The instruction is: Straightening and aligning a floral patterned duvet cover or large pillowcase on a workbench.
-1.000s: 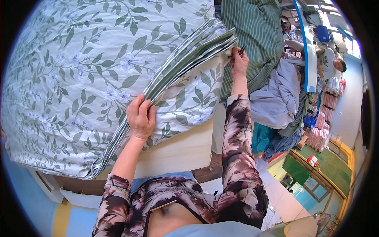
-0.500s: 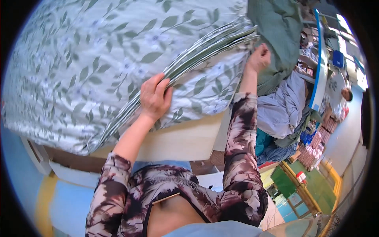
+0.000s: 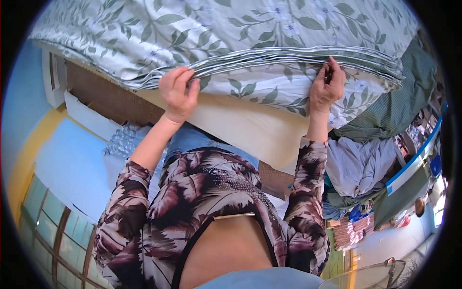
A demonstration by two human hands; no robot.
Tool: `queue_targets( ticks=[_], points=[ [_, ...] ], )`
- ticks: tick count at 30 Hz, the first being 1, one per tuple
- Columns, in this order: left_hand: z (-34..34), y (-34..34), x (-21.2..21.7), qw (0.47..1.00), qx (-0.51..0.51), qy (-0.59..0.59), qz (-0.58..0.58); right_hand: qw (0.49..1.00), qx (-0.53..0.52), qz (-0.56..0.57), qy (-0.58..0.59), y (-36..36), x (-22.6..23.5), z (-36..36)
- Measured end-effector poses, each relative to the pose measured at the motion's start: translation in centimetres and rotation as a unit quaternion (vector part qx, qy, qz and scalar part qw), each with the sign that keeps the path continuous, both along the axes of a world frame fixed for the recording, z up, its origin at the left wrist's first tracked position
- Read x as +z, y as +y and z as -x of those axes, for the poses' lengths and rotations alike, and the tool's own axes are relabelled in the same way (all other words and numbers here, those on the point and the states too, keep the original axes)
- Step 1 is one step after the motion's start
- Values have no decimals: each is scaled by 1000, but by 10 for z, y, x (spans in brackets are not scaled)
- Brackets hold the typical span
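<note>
White fabric with green leaves and pale violet flowers [image 3: 211, 21] covers the raised surface in front of me. Along its near side runs a long, narrow bundle of stacked pleats [image 3: 269, 54], showing plain green and striped edges. At the bundle's left part, my left hand [image 3: 178, 96] has half-bent fingertips against its near edge, the thumb held apart. Farther right, my right hand [image 3: 328, 89] reaches the pleats with its forefinger, other fingers loosely curled and thumb apart. Neither hand visibly grips the cloth. A single fabric layer hangs in front of the bundle.
A cream padded edge [image 3: 231, 118] lies below the fabric, close to my body. Dark green cloth [image 3: 399, 106] and a heap of greyish-lilac cloth [image 3: 358, 164] lie at the right. A blue-edged table [image 3: 414, 161] stands beyond them. Brown board [image 3: 108, 94] shows at the left.
My view has turned, so the pleated bundle now runs nearly level. My right hand has moved from the bundle's far end to its near edge, and my left hand has shifted toward that edge.
</note>
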State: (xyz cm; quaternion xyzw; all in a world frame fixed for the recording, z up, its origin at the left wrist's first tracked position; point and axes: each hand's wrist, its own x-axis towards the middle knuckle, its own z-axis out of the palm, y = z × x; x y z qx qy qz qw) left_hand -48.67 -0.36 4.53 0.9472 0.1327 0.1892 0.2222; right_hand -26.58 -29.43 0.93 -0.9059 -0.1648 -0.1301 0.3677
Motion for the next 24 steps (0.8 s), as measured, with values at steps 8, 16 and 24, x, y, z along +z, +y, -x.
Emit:
queue_targets(
  ticks=[8, 16, 24],
  points=[
    [52, 50, 4, 997, 49, -11, -61, 998, -27, 44, -20, -5, -17, 2],
    [-2, 53, 19, 989, 19, 9, 145, 992, -44, 99, -58, 4, -20, 6],
    [-90, 36, -10, 920, -107, 260, 273, 990, -33, 109, -82, 5, -24, 2]
  ],
)
